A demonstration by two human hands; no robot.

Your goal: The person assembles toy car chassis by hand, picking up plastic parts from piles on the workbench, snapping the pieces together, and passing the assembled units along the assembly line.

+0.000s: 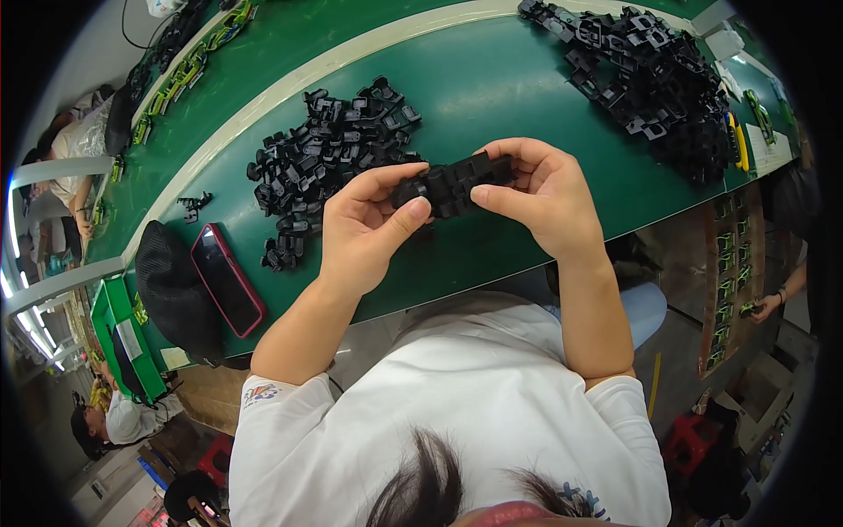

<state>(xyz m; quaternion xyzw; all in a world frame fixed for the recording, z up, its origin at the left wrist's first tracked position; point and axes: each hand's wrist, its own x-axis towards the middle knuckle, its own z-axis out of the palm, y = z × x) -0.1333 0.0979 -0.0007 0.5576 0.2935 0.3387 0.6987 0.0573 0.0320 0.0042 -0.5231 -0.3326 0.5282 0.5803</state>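
Observation:
Between my two hands, over the near part of the green table (474,105), is a black moulded plastic part (452,184), held lengthwise from side to side. My left hand (364,215) pinches its left end with thumb and forefinger. On its right end, my right hand (540,193) presses the thumb on the front while the fingers wrap behind. Just beyond my left hand lies a loose pile of small black plastic pieces (329,145). A larger heap of black plastic frames (650,79) spreads over the table's far right.
At the left are a red-cased phone (228,281), a black mesh cap (171,285) and a green bin (132,342). Yellow-handled tools (739,145) rest near the right edge. Green parts stand on a brown board (727,281), with another person's hand (767,307) beside it.

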